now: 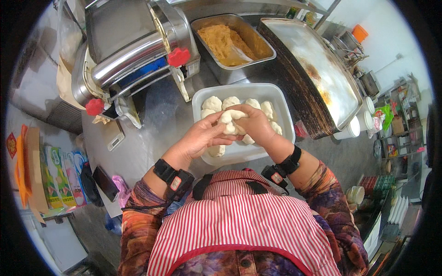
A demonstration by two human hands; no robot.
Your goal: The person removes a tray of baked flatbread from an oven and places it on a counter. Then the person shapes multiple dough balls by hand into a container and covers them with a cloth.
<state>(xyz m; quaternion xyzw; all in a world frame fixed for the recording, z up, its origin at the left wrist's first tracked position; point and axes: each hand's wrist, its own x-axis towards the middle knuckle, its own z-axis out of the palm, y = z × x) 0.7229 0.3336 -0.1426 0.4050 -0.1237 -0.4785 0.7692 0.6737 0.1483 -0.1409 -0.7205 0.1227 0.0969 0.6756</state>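
A pale, lumpy piece of dough (231,120) is held between both my hands over a white plastic tray (285,112). My left hand (200,136) has its fingers closed on the dough's left side. From the right, my right hand (258,125) curls its fingers and thumb around the same piece. Below them, the tray holds several rounded dough balls, among them one at the back left (212,103) and one at the back right (267,109). My hands hide some of the balls in the middle.
Behind the tray stands a deep metal pan (224,69) of orange-brown filling with a scoop in it. A steel roller machine (129,57) with red knobs is at the back left. Stacked baking trays (317,64) lie at the right. A phone (105,183) rests at the table's left edge.
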